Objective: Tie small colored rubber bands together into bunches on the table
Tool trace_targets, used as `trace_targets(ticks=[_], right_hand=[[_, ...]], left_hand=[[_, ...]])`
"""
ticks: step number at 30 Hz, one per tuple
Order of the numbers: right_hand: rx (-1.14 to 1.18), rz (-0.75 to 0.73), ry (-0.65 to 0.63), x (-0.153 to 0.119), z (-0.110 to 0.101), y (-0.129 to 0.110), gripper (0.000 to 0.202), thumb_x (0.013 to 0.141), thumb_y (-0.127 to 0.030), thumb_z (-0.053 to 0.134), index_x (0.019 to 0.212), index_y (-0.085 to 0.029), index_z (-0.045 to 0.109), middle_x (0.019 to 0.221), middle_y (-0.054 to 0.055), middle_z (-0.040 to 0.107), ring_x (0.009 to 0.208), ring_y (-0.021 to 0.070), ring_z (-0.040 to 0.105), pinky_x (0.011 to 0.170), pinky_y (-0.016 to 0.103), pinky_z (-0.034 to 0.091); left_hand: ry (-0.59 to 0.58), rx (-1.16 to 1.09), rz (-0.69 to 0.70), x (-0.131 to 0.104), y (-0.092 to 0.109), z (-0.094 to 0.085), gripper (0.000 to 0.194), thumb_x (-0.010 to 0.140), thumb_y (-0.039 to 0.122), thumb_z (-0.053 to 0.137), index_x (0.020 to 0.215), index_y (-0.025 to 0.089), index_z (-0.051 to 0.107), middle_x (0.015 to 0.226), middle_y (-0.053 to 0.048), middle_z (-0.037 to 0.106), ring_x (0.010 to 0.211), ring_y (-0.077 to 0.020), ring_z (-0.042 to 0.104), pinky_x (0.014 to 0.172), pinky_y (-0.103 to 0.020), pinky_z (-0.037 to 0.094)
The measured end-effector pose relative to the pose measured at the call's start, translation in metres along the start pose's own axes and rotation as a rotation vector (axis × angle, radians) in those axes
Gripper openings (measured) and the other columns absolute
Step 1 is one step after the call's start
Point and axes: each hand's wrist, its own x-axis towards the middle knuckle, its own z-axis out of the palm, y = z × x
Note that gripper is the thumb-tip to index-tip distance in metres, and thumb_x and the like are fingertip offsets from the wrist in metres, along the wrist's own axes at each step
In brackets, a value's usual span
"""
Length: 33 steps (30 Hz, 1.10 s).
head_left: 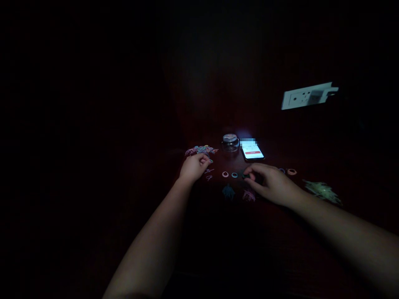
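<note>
My left hand (193,168) is closed in a pinch at the near edge of a pile of small multicoloured hair ties (202,149), and a small greenish hair tie (211,161) shows at its fingertips. Over a row of single hair ties, my right hand (269,182) has its thumb and fingers closed about a dark green hair tie (245,176), which is dim and partly covered. Left of it in the row lie a blue hair tie (234,175) and a pink hair tie (225,174). Beyond the right knuckles are an orange hair tie (292,171) and a partly hidden blue one.
A teal heap (228,191), a pink heap (249,195) and a pale green heap (322,192) lie on the dark table. Loose purple ties (209,177) are beside my left hand. Behind stand a lidded clear jar (230,144) and a lit phone (253,151). A socket panel (304,98) is at upper right.
</note>
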Motion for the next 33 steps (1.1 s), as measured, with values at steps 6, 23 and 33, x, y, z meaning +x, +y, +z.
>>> trace_targets(ticks=[6,23,33], right_hand=[[0.004,-0.012,0.002,-0.001,0.000,0.001,0.007,0.084,-0.024,0.057,0.087,-0.020,0.061,0.074,0.001,0.059,0.069,0.0154,0.056,0.065,0.029,0.044],[0.009,-0.052,0.119,0.003,0.000,-0.005,0.013,0.084,-0.018,0.059,0.094,-0.019,0.065,0.082,0.004,0.061,0.076,0.0158,0.057,0.068,0.028,0.044],[-0.004,-0.067,0.133,0.002,0.000,-0.005,0.012,0.087,-0.024,0.058,0.082,-0.018,0.067,0.076,0.003,0.061,0.070,0.0145,0.056,0.064,0.027,0.042]], left_hand=[[-0.014,-0.003,0.006,0.001,-0.002,0.003,0.010,0.081,0.030,0.064,0.083,0.022,0.070,0.077,0.000,0.072,0.070,-0.0132,0.066,0.068,-0.023,0.050],[-0.268,-0.076,0.550,-0.026,0.070,0.014,0.013,0.083,0.030,0.064,0.090,0.023,0.072,0.082,0.000,0.072,0.073,-0.0114,0.065,0.070,-0.022,0.049],[-0.222,-0.171,0.599,-0.027,0.069,0.016,0.009,0.081,0.025,0.066,0.088,0.021,0.071,0.076,0.000,0.071,0.067,-0.0096,0.065,0.065,-0.020,0.051]])
